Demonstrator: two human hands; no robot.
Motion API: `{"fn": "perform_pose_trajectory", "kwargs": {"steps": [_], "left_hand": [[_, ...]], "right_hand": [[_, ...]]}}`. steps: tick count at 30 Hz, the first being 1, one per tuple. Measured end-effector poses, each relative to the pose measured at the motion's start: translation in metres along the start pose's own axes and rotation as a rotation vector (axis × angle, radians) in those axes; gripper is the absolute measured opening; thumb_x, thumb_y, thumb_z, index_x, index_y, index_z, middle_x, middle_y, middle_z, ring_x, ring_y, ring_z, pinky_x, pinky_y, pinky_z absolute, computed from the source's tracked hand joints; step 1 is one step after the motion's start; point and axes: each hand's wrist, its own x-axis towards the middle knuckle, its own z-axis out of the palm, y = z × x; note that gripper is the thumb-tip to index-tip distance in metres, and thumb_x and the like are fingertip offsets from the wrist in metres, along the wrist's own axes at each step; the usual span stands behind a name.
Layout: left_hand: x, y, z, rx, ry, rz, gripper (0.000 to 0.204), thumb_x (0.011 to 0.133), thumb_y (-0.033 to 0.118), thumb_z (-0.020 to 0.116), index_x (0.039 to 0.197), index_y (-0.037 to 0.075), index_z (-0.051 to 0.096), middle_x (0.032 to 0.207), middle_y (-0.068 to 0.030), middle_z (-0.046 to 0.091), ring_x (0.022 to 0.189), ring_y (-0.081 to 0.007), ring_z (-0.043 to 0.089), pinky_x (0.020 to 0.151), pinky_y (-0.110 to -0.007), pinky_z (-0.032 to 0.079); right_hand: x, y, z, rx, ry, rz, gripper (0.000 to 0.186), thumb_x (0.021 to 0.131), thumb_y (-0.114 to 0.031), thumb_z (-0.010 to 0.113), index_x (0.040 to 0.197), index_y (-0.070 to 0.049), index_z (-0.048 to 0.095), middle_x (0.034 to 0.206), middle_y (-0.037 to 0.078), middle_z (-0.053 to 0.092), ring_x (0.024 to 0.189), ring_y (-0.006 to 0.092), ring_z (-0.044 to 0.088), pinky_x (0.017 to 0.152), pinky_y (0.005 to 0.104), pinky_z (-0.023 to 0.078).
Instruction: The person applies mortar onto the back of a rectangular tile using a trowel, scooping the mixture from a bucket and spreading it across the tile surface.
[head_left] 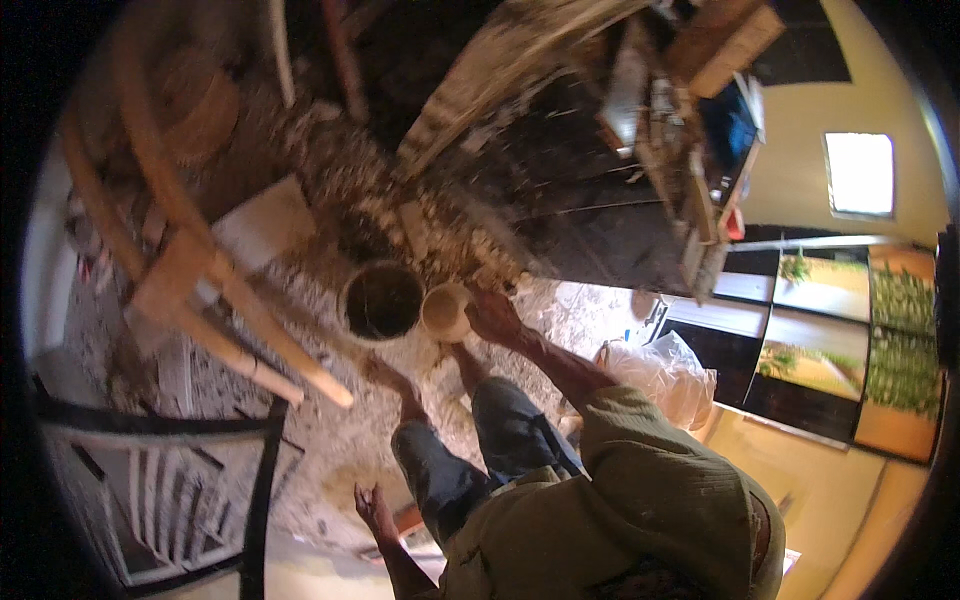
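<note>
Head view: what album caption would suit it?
Right hand holding a pale cup beside a round bucket, left hand empty, near rubble.

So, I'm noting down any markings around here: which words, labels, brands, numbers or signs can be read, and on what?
None can be read anywhere in this view.
Light round container at the right hand: no lettering shows.
Dark-mouthed bucket: none shows.
Plastic bag: any print is too blurred to tell.
Panels with plant pictures: no readable words.
</note>
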Motion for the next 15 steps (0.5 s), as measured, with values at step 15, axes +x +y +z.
{"fn": "perform_pose_trajectory", "kwargs": {"steps": [15], "left_hand": [[0.018, 0.161, 0.038, 0.215, -0.151, 0.425, 0.062, 0.08, 0.015, 0.063, 0.134, -0.002, 0.039, 0.129, -0.0206, 0.045, 0.117, -0.029, 0.045, 0.097, -0.037, 0.038]], "right_hand": [[0.007, 0.097, -0.425, 0.351, 0.668, 0.519, 0.017, 0.079, -0.014, 0.055, 0.087, 0.001, 0.059, 0.077, 0.015, 0.061, 0.07, 0.0229, 0.062, 0.063, 0.0362, 0.05]]}}
